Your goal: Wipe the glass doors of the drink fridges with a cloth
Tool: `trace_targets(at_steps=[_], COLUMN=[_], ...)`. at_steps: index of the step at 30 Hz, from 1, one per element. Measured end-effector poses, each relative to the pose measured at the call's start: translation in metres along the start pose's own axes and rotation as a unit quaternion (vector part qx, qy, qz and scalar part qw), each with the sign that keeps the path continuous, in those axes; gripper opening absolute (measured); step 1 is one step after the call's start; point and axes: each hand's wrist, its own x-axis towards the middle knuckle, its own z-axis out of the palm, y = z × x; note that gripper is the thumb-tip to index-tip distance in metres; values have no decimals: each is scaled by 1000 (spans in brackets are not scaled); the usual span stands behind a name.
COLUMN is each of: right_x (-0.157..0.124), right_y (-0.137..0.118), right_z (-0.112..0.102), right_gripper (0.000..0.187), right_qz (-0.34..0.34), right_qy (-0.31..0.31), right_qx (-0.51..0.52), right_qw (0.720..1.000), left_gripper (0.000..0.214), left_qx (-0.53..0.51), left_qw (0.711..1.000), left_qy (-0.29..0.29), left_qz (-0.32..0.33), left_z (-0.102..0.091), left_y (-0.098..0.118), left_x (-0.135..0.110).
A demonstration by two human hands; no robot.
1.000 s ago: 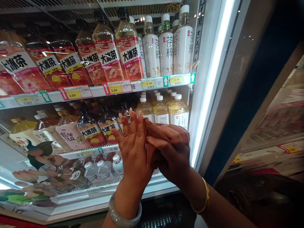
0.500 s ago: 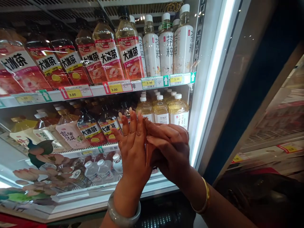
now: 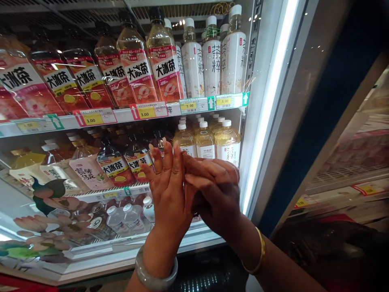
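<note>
My left hand is raised in front of a drinks fridge, palm to the right and fingers stretched upward and apart; it holds nothing. My right hand presses against it from the right. Its fingers are closed round a tan, textured wrap that lies at the side of my left hand's fingers. What the wrap covers is hidden. A grey bangle sits on my left wrist and a gold bangle on my right. Both hands hover just before the middle shelf.
The top shelf holds red-labelled tea bottles and white-labelled bottles above a price-tag rail. Yellow tea bottles stand behind my hands. A bright light strip and the open glass door are to the right.
Both hands stay pressed together and have shifted very slightly left and up in the picture; the grip on the tan wrap is unchanged.
</note>
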Motion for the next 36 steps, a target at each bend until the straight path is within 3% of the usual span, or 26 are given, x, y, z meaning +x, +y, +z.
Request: trace_targets(at_steps=[3, 8, 14, 18, 24, 31, 36], right_x=[3, 11, 1, 5, 17, -1, 10], right_y=[4, 17, 6, 11, 27, 1, 23], right_z=[-5, -17, -4, -11, -25, 0, -21], right_gripper=[17, 19, 16, 19, 22, 17, 22], right_qz=[7, 35, -6, -6, 21, -15, -8], right_qy=[2, 60, 5, -1, 74, -5, 28], right_qx=[7, -16, -26, -19, -58, -37, -29], right_qw=[1000, 997, 1000, 1000, 995, 999, 999], left_gripper=[70, 76, 73, 74, 77, 70, 75], left_qx=[3, 23, 7, 13, 29, 3, 24], left_qw=[1000, 1000, 1000, 1000, 1000, 1000, 1000], left_qy=[-7, -1, -1, -2, 1, 3, -6], left_qz=[-2, 4, 0, -1, 5, -9, -4], left_z=[-1, 0, 1, 1, 1, 2, 0], left_y=[0, 2, 2, 1, 2, -2, -1], left_x=[1, 1, 0, 0, 0, -2, -2])
